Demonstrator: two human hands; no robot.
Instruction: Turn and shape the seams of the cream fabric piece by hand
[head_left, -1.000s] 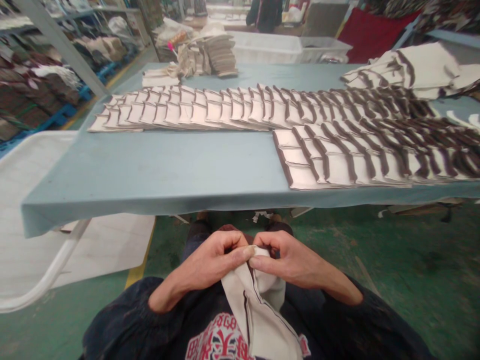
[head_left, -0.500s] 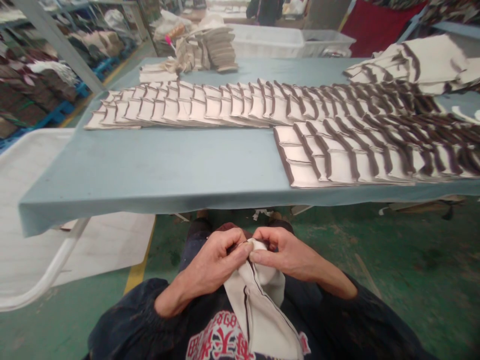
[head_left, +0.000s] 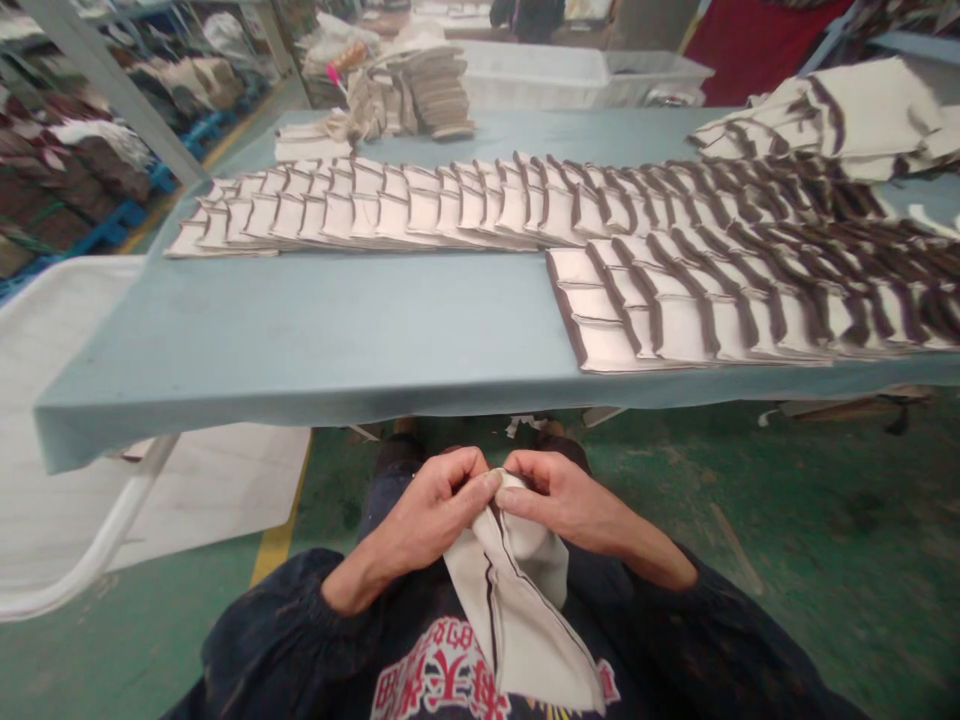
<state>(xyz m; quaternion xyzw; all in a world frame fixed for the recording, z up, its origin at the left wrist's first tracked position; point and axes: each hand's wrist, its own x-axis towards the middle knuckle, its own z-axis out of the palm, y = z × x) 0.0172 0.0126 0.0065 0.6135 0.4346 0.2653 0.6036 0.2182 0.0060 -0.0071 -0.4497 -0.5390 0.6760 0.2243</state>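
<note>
1. The left hand point(head_left: 427, 510) and right hand point(head_left: 559, 500) meet thumb to thumb, both pinching the top edge of a cream fabric piece with dark piping point(head_left: 517, 600) that hangs over the lap.
2. The step looks like working that edge by fingertip; next calls for a steady, even pinch.
3. Beyond, overlapping rows of finished cream pieces point(head_left: 465, 205) cover the pale blue table point(head_left: 337, 340).

I see a pale blue cloth-covered bench point(head_left: 337, 340) carrying overlapping rows of cream fabric pieces with brown edges point(head_left: 525, 205). A taller stack of folded cream pieces point(head_left: 442, 95) stands at its far end, near white plastic tubs point(head_left: 570, 75). Green floor point(head_left: 787, 520) lies below.
</note>
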